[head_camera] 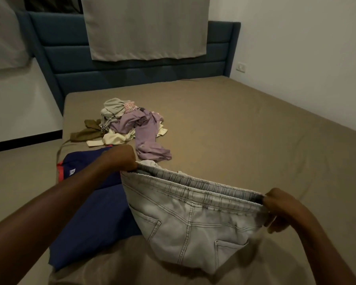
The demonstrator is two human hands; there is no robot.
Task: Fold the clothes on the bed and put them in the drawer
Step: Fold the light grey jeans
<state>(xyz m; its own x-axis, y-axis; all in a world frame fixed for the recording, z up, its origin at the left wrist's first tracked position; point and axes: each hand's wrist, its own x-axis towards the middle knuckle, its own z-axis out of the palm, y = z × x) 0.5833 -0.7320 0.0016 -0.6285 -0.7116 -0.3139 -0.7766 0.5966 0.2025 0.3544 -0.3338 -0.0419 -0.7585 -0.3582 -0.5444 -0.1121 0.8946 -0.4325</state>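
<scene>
I hold up pale grey denim shorts (193,229) by the elastic waistband, back pockets facing me, above the near part of the bed (245,130). My left hand (121,158) grips the waistband's left end and my right hand (280,204) grips its right end. A dark blue garment with a red trim (90,219) lies flat on the bed's left edge, partly under my left arm. Farther back sits a loose pile of clothes (130,122): lilac, cream, grey and olive pieces.
The tan sheet covers the bed, with a dark blue padded headboard (70,58) at the far end. Grey curtains (146,27) hang over it. A white wall with a socket (241,67) runs along the right; floor lies to the left.
</scene>
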